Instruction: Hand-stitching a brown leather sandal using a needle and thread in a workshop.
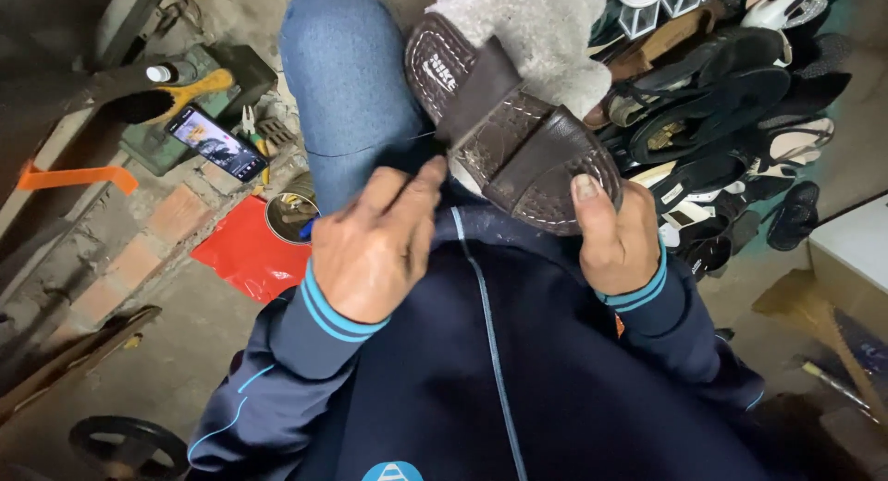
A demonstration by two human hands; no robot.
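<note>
A dark brown leather sandal (513, 139) with white stitching around its sole lies across my lap, its strap facing up. My right hand (618, 239) grips its near end, thumb pressed on the sole's edge. My left hand (375, 245) has its fingers pinched together next to the sandal's left side, on what seems to be a thin tool or thread, too small to make out. A grey cloth (532, 28) lies over my right knee under the sandal. My left knee in blue jeans (344, 83) rises beside it.
A heap of dark sandals and shoes (740, 120) fills the upper right. On the left lie a phone with a lit screen (215, 142), a wooden brush (176, 92), a small round tin (291, 215) and a red sheet (250, 250) on the brick floor.
</note>
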